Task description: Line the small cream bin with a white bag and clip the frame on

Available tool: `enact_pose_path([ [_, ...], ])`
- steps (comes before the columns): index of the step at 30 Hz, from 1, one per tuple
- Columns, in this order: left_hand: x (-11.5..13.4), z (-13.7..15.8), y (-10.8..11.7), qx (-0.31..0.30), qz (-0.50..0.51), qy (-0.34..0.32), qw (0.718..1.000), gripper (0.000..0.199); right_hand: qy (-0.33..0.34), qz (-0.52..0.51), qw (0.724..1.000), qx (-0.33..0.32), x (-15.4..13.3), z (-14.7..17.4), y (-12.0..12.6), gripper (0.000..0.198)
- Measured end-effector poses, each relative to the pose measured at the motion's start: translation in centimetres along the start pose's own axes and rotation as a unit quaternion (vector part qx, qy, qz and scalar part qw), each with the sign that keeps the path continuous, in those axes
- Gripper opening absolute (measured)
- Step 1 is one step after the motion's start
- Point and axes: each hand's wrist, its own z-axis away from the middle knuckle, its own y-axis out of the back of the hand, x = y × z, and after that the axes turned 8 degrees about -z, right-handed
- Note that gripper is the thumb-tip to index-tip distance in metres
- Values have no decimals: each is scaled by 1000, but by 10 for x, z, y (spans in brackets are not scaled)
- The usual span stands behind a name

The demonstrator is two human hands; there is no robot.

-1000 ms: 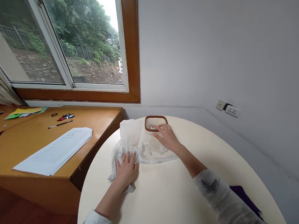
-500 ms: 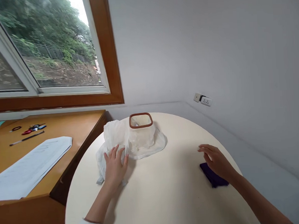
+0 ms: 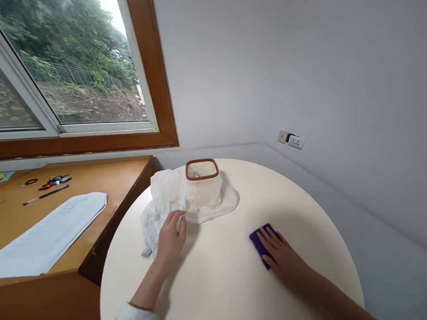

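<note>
My left hand (image 3: 172, 236) is at the front edge of a crumpled white plastic bag (image 3: 168, 187), its fingers drawn together with the thumb in a pinch on the thin plastic. The bag lies around a small pale bin (image 3: 203, 192) with a brown rim (image 3: 202, 177), which stands upright on the round cream table (image 3: 221, 285). My right hand (image 3: 283, 259) rests flat on a folded purple cloth (image 3: 259, 246), fingers stretched out and pressing it against the tabletop. The palm side and part of the cloth are hidden.
A brown desk (image 3: 127, 177) stands to the left, close to the table. On it lie white papers (image 3: 55, 232), a pen (image 3: 45, 195), red-handled scissors (image 3: 45, 186) and a black ring (image 3: 30, 182). A wall socket (image 3: 296, 141) is on the wall at the right.
My right hand has come down flat on the purple cloth, and both have moved left across the table. My left hand's spread fingers have drawn together by the bag. The view has shifted slightly.
</note>
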Motion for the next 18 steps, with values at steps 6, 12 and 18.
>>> enact_pose_path([
  [6, -1, 0, 0, 10, 21, -6, 1000, 24, 40, -34, 999, 2, -84, -61, -14, 64],
  [12, -2, 0, -1, 17, 30, -20, 999, 25, 41, -65, 997, 28, -131, -105, -31, 70],
  [18, 0, -1, -1, 18, 29, -27, 999, 23, 33, -86, 993, 67, -137, -110, -34, 68],
])
